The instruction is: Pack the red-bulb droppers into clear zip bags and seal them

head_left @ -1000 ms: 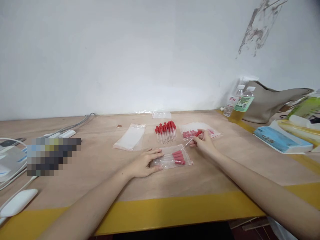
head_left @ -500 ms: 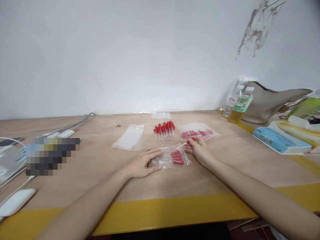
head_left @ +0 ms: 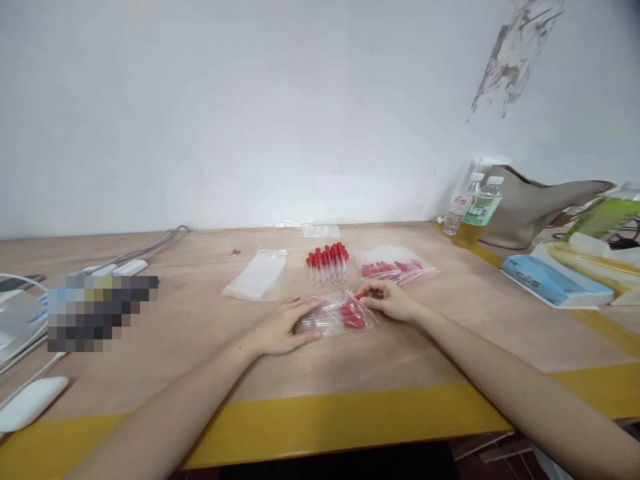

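Observation:
A clear zip bag [head_left: 334,316] with several red-capped droppers inside lies on the wooden table [head_left: 200,360] in front of me. My left hand [head_left: 285,327] rests flat on the bag's left end, fingers spread. At the bag's right, open end, my right hand [head_left: 387,300] pinches a red-capped dropper [head_left: 358,297]. Behind the bag stands a loose group of red-capped droppers [head_left: 327,261]. To their right lies a pile of filled bags [head_left: 395,265].
A stack of empty clear bags [head_left: 257,281] lies at the left of the droppers, another empty bag [head_left: 320,231] near the wall. Two bottles [head_left: 473,212], a beige bag [head_left: 530,207] and a blue tissue pack [head_left: 553,283] are at right. Cables [head_left: 145,252] and white devices [head_left: 30,403] lie at left.
My right hand came back from the filled-bag pile with a dropper and moved left to the mouth of the bag. My left hand stayed on the bag.

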`<state>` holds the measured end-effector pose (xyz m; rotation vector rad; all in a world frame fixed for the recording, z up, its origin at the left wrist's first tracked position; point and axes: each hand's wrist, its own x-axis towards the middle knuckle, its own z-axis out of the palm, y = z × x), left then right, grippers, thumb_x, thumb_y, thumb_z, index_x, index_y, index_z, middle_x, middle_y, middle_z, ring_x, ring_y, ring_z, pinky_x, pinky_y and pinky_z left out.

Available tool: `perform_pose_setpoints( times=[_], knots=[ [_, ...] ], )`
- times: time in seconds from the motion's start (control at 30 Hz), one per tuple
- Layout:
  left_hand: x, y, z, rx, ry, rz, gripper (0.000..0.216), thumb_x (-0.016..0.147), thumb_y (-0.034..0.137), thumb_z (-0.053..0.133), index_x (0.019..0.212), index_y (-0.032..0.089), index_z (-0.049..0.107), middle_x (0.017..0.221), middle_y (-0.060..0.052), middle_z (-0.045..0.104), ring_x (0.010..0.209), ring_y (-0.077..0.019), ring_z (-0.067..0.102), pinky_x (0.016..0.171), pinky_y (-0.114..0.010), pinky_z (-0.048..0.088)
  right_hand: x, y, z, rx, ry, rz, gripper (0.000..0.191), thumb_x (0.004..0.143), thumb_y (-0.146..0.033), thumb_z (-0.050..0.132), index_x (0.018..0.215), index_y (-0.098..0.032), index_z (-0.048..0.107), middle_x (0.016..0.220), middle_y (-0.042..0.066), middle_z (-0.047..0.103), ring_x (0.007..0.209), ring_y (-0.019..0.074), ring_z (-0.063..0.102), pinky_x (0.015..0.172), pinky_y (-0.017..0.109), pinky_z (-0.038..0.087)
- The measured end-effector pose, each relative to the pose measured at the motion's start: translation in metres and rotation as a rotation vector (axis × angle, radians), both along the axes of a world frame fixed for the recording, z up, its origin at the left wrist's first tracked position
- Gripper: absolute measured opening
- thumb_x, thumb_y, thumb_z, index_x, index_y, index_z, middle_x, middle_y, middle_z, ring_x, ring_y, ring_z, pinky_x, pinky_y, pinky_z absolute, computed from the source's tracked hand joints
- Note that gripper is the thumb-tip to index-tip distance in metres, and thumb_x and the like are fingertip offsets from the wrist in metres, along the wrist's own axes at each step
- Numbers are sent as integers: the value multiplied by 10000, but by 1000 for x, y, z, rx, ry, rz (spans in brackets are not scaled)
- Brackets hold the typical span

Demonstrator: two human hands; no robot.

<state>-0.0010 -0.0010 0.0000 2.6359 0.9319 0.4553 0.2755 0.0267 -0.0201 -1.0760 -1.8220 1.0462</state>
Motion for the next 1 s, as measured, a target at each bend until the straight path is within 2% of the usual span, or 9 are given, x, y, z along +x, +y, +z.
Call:
perform_pose_setpoints(
  times=[0.07, 0.2, 0.43, 0.5, 0.67, 0.83, 0.9, 1.0],
  knots=[
    [0, 0, -1, 4, 7, 3, 570, 823, 463, 470, 1326, 253, 303, 1347, -28, 379, 1232, -215, 334, 1040, -397, 240, 2, 2, 1, -45, -4, 105, 264, 658, -349, 652, 820, -142, 625, 784, 24, 616, 718, 129, 543, 688, 270, 419],
    [-1, 2, -3, 16, 9, 8, 576, 818, 475, 472, 1323, 255, 306, 1349, -23, 377, 1237, -215, 324, 1040, -397, 242, 6, 4, 0, -82, 37, 159, 309, 674, -354, 645, 905, -150, 626, 862, 36, 628, 784, 140, 562, 765, 299, 415],
    [-2, 3, -5, 4, -2, 7, 571, 819, 470, 470, 1323, 258, 306, 1347, -23, 382, 1233, -228, 333, 1047, -417, 218, 2, 1, 6, -43, 41, 235, 264, 674, -369, 642, 831, -157, 645, 885, 37, 643, 840, 157, 573, 799, 311, 424],
    [-2, 2, -5, 1, -3, 13, 571, 816, 470, 475, 1320, 258, 313, 1345, -25, 384, 1233, -232, 332, 1045, -421, 223, -3, 2, 6, -21, 31, 193, 281, 668, -385, 635, 831, -157, 657, 876, 39, 656, 831, 165, 583, 801, 323, 428],
    [0, 1, -2, 3, 1, 12, 565, 818, 458, 477, 1320, 255, 315, 1342, -31, 387, 1223, -221, 349, 1036, -407, 247, -15, 7, -5, -19, 118, -105, 344, 661, -422, 608, 844, -137, 666, 822, 60, 681, 720, 180, 611, 690, 321, 472],
    [0, 1, -4, 12, -8, 19, 565, 813, 457, 485, 1315, 252, 327, 1339, -36, 389, 1230, -231, 335, 1031, -402, 258, -15, 13, -16, 45, 9, -317, 235, 644, -360, 625, 709, -136, 648, 681, 49, 671, 604, 170, 596, 553, 274, 463],
    [0, 2, -5, 11, -4, 29, 578, 807, 472, 486, 1315, 244, 330, 1334, -48, 395, 1229, -237, 336, 1028, -406, 260, -15, 13, -16, 69, -36, -327, 191, 640, -330, 626, 670, -141, 637, 653, 43, 661, 599, 169, 592, 548, 269, 457],
    [-1, 2, -5, 8, 3, 39, 589, 806, 487, 480, 1318, 243, 325, 1333, -55, 396, 1230, -240, 332, 1022, -414, 266, -17, 11, -12, 58, -17, -195, 175, 645, -305, 614, 700, -144, 652, 711, 45, 670, 665, 178, 601, 624, 293, 466]
  ],
)
